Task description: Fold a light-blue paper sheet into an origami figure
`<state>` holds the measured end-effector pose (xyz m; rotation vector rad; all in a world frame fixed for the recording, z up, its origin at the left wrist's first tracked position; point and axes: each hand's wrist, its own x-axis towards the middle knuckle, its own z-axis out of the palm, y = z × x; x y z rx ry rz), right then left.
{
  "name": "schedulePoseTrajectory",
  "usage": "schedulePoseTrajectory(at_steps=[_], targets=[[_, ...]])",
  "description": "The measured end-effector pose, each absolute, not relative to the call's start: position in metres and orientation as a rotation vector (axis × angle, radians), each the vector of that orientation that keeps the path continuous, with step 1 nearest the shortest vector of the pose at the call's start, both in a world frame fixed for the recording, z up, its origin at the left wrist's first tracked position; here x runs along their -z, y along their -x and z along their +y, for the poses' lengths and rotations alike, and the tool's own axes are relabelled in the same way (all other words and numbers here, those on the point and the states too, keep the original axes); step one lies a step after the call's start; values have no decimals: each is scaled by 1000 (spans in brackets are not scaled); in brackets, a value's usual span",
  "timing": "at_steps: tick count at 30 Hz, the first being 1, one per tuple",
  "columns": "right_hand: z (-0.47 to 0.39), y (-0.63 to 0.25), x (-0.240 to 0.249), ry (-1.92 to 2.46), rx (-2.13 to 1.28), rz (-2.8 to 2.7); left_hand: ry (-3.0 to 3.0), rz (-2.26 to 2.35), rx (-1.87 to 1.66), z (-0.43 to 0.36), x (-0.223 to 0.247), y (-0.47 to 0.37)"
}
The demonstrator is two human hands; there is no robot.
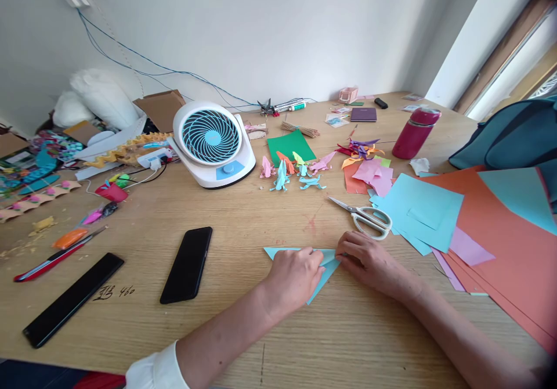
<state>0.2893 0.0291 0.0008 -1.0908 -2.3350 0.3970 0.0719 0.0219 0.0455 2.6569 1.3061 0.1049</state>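
A light blue sheet of paper [324,287], folded into pointed flaps, lies on the wooden table under both hands. My left hand [296,276] presses down on its middle with curled fingers, covering much of it. At the paper's right corner, my right hand [363,258] pinches the tip between thumb and fingers. White-handled scissors [372,219] lie just beyond my right hand, blades pointing left. Farther back stand several small folded paper figures [282,177] in blue, pink, orange and green, some beside a green sheet [291,147].
Left of my hands lie a black phone [186,265] and a long black bar [73,299]. A white fan [213,139] stands behind them. To the right are blue sheets [429,203], large orange sheets [505,244], a red bottle [415,133] and a teal bag [513,139].
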Motion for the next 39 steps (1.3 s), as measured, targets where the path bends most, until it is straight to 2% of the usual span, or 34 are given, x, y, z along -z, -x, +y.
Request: schedulePoseTrajectory(at_steps=[4,17,22,33,39], targets=[[27,-288,-3,1080,-398,-2339,-2691,1272,-27,28,-46,-84],[32,-306,-11,1097,-551,-2216,-2520,1257,-131,36,-36,-72],[33,-322,-15,1242,-437,-2074,-2514,1250,-115,36,-37,-72],[29,-313,-13,1160,-623,-2218,-2478,1265,-75,36,-40,-73],[30,-310,-4,1187,-579,-2267,-2470,1257,-16,41,-44,-74]])
